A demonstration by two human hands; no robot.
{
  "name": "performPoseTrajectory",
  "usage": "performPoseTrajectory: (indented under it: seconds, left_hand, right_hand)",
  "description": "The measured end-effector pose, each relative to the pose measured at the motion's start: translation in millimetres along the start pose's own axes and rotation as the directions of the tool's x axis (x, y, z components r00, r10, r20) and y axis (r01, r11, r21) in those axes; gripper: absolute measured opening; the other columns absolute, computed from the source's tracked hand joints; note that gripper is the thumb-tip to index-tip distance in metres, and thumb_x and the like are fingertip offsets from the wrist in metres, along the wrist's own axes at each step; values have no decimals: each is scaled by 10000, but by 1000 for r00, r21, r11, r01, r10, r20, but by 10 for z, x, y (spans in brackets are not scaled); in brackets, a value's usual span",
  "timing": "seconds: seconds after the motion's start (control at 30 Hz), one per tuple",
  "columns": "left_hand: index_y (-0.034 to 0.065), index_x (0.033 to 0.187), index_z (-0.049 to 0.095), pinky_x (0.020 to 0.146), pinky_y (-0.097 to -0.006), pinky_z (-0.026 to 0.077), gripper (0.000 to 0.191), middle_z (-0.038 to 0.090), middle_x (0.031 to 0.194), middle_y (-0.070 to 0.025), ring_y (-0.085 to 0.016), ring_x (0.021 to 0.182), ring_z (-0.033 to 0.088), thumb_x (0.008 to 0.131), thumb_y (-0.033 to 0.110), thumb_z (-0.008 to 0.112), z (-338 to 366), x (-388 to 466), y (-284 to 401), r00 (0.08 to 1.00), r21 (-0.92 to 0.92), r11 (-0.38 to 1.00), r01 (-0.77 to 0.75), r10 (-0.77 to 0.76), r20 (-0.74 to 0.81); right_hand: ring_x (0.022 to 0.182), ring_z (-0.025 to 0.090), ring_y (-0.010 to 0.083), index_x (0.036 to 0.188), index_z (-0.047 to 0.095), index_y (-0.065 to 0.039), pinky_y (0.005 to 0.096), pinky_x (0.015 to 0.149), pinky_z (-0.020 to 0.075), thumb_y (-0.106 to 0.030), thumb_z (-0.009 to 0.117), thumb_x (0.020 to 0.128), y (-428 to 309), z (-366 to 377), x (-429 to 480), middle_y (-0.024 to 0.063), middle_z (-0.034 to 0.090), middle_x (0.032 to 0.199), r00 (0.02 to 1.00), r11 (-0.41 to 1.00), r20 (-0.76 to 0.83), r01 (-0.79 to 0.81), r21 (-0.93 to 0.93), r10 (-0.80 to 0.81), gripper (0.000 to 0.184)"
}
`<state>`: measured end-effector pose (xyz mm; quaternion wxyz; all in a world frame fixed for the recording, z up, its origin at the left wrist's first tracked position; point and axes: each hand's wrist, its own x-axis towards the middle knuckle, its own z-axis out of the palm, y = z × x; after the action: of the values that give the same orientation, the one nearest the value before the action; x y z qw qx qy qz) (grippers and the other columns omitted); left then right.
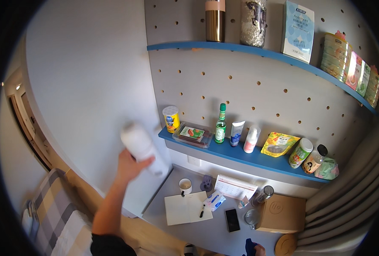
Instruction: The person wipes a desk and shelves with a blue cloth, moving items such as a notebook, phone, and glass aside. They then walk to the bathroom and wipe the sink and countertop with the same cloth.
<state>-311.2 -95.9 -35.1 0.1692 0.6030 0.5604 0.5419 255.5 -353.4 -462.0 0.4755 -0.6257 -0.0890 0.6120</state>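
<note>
My left hand [130,168] is raised beside the wall at the left and grips a white bottle-shaped container [140,145], tilted and blurred. Low in the picture, near the desk's front edge, my right hand [260,250] holds a dark blue cloth [250,247]; only part of that hand shows. Between the hands, on the grey desk [189,235], lie an open notebook [175,209], a black pen [202,211], a tissue pack [215,201] and a black phone [232,220]. A white mug [185,185] stands behind the notebook.
The lower blue shelf [221,153] holds a yellow can [171,119], a green glass bottle [220,128], tubes and other packages. Above it, another blue shelf [240,47] bears a tumbler [215,25] and boxes. A cardboard box [282,214], glass mug [251,217] and desk calendar [234,187] stand on the desk.
</note>
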Motion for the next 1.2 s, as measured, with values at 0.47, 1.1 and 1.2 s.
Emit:
performPoseTrajectory:
  seconds: [0.47,1.1,1.2]
  left_hand:
    - [20,1278,686,968,-412,546,849,733,1216,-170,-289,1120,714,721,645,825,-294,2949,3204,910,365,859,-359,409,-67]
    - [4,1237,725,1034,-427,500,959,721,1224,-207,-326,1176,683,712,806,740,425,3876,2769,934,294,887,-356,346,87]
    - [-8,1167,758,976,-407,531,949,733,1194,-212,-324,1142,700,709,823,736,409,3874,2767,933,327,876,-354,354,61]
  right_hand:
    - [805,631,200,1249,653,28,339,716,541,-232,518,976,76,79,-213,62,667,965,984,971,-140,133,198,-106,400]
    - [835,656,204,1113,712,-5,355,742,561,-227,562,1001,510,-34,-509,57,695,977,913,915,-375,280,290,-161,290]
    - [826,652,190,1105,717,-14,349,731,558,-227,558,1005,419,92,-505,46,691,968,918,925,-362,267,268,-161,284]
